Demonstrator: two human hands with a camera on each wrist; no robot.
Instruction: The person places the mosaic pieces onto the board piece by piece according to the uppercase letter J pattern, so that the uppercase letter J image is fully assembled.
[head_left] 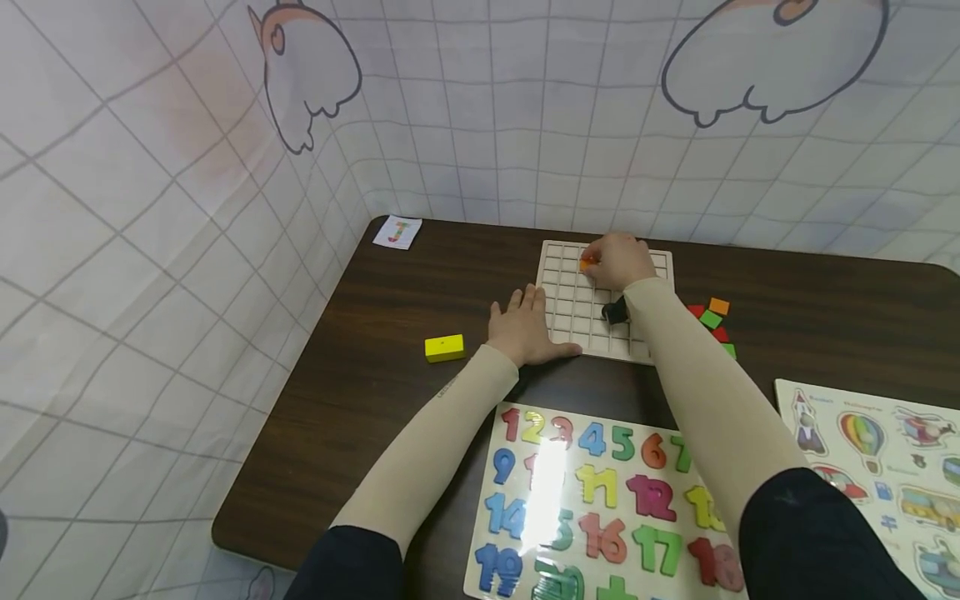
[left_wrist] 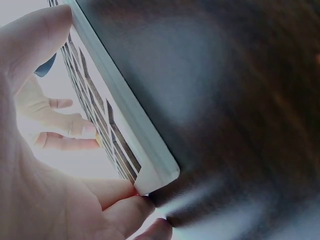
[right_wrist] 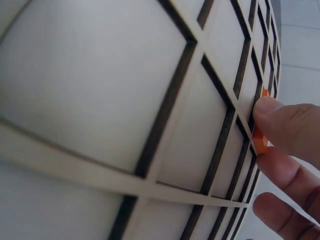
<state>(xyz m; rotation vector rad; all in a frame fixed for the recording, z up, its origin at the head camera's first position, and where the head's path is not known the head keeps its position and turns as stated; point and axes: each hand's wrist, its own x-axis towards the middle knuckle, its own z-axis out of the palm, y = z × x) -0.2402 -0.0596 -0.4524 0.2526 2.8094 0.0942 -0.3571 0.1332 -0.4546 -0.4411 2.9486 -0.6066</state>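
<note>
A pale grid board point(head_left: 566, 312) with raised square cells lies at the back of the dark table. My right hand point(head_left: 621, 260) is over its far part and pinches a small orange square block point(right_wrist: 261, 141) between thumb and fingers, right at one of the grid's cells. Most of the block is hidden by the fingers in the head view. My left hand point(head_left: 525, 331) rests at the board's near left corner, fingers extended along the left side and thumb point(left_wrist: 45, 31) against the near edge.
Yellow blocks point(head_left: 445, 347) lie left of the left hand. Orange, green and red blocks point(head_left: 711, 318) sit right of the board, partly behind the right sleeve. A number puzzle point(head_left: 555, 412) lies in front, a picture puzzle point(head_left: 885, 450) at right, a small card point(head_left: 397, 232) at the far left corner.
</note>
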